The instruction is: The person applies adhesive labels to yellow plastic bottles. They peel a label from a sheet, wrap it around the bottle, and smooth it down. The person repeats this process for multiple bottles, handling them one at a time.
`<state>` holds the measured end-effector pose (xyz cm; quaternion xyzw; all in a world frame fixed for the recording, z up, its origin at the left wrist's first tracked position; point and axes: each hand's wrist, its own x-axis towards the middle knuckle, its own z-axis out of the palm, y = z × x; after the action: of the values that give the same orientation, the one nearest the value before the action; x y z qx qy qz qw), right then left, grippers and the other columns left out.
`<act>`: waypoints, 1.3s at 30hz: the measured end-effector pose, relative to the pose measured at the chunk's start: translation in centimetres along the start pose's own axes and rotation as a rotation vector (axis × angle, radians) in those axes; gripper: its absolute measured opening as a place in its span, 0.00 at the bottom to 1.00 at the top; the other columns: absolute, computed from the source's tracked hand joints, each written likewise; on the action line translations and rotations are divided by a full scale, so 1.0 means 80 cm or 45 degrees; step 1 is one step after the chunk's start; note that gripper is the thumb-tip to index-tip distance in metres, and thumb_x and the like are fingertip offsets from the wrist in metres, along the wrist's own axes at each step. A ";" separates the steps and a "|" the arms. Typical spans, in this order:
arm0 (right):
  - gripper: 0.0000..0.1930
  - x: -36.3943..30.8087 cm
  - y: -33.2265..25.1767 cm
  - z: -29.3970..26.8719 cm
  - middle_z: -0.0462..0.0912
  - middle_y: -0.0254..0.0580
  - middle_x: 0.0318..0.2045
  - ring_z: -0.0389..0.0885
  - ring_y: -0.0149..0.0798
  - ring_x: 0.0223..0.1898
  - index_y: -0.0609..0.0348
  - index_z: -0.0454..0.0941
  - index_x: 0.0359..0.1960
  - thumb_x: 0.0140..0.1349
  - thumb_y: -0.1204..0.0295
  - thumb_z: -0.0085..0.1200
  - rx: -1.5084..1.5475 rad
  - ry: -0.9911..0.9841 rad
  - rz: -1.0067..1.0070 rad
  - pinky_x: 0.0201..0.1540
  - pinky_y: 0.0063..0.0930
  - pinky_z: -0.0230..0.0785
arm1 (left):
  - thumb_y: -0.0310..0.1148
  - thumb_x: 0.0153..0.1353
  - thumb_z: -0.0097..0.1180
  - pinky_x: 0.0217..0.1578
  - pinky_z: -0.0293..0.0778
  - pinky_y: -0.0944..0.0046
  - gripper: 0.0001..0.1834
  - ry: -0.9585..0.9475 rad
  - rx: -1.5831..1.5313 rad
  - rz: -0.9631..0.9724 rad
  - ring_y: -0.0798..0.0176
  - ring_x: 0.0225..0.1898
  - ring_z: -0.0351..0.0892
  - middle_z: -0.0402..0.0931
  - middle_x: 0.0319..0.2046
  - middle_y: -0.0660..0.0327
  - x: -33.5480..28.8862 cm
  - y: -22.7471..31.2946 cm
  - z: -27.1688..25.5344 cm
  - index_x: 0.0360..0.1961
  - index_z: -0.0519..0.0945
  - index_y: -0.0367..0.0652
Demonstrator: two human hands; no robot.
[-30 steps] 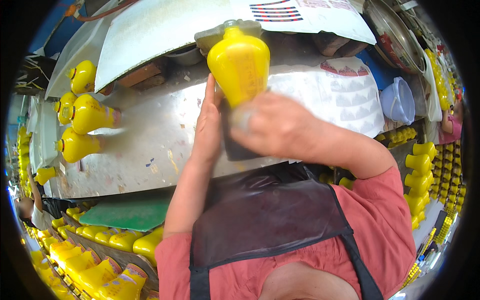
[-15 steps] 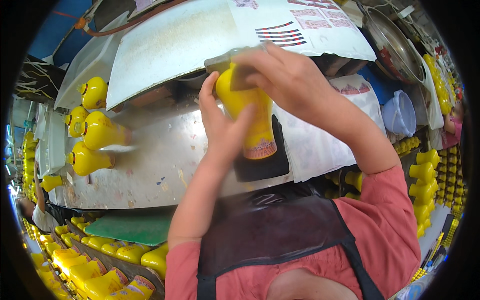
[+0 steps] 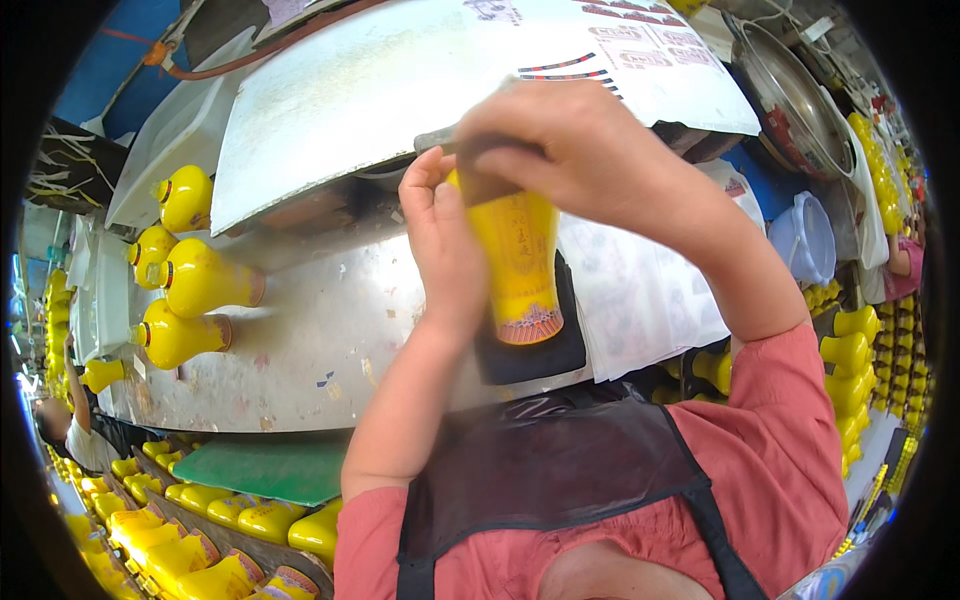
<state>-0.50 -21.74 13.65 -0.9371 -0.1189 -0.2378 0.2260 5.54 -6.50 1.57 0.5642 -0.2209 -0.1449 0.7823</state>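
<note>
A yellow bottle (image 3: 522,262) with a patterned band at its base leans over a black cloth pad (image 3: 545,362) on the metal table. My left hand (image 3: 445,235) is closed against the bottle's left side at the shoulder. Over the upper part of the bottle, my right hand (image 3: 565,135) is bent with its fingers together. Something dark and flat shows under those fingers, too shaded and blurred to name. The bottle's neck is hidden by my hands. Beyond them, a grey block (image 3: 435,140) lies at the edge of the white board (image 3: 340,110).
Several yellow bottles (image 3: 205,275) stand on the table's left side. Dark patterned strips (image 3: 560,68) and printed decals lie on the board. White sheets (image 3: 640,290) cover the table's right part, near a pale blue bucket (image 3: 803,240). Rows of bottles (image 3: 160,545) stand lower left.
My right hand has shifted slightly right and turned over the bottle. The bottle has turned, now showing printed characters. My left fingers have curled in, and fewer dark strips show past my right hand.
</note>
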 end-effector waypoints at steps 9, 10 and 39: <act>0.12 0.008 0.010 0.023 0.84 0.48 0.36 0.85 0.52 0.40 0.58 0.81 0.46 0.62 0.71 0.61 -0.206 0.050 0.087 0.44 0.41 0.78 | 0.36 0.65 0.63 0.65 0.65 0.54 0.36 -0.073 0.270 0.068 0.54 0.64 0.67 0.67 0.63 0.49 -0.002 0.017 0.003 0.69 0.62 0.35; 0.12 0.007 0.011 0.024 0.84 0.48 0.37 0.85 0.52 0.40 0.58 0.81 0.46 0.61 0.71 0.60 -0.200 0.067 0.082 0.44 0.41 0.78 | 0.36 0.65 0.63 0.65 0.66 0.53 0.35 -0.084 0.272 0.068 0.54 0.64 0.68 0.67 0.62 0.49 -0.001 0.021 0.004 0.68 0.63 0.35; 0.10 -0.002 0.010 0.005 0.86 0.55 0.35 0.86 0.56 0.40 0.65 0.84 0.39 0.62 0.71 0.57 0.224 0.246 0.263 0.47 0.44 0.77 | 0.41 0.79 0.41 0.67 0.64 0.60 0.30 -0.256 0.305 0.206 0.61 0.64 0.67 0.64 0.65 0.53 -0.006 -0.001 -0.012 0.74 0.56 0.34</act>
<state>-0.21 -22.26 13.02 -0.8937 -0.0200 -0.2910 0.3409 5.65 -5.51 1.17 0.6162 -0.3585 -0.1098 0.6926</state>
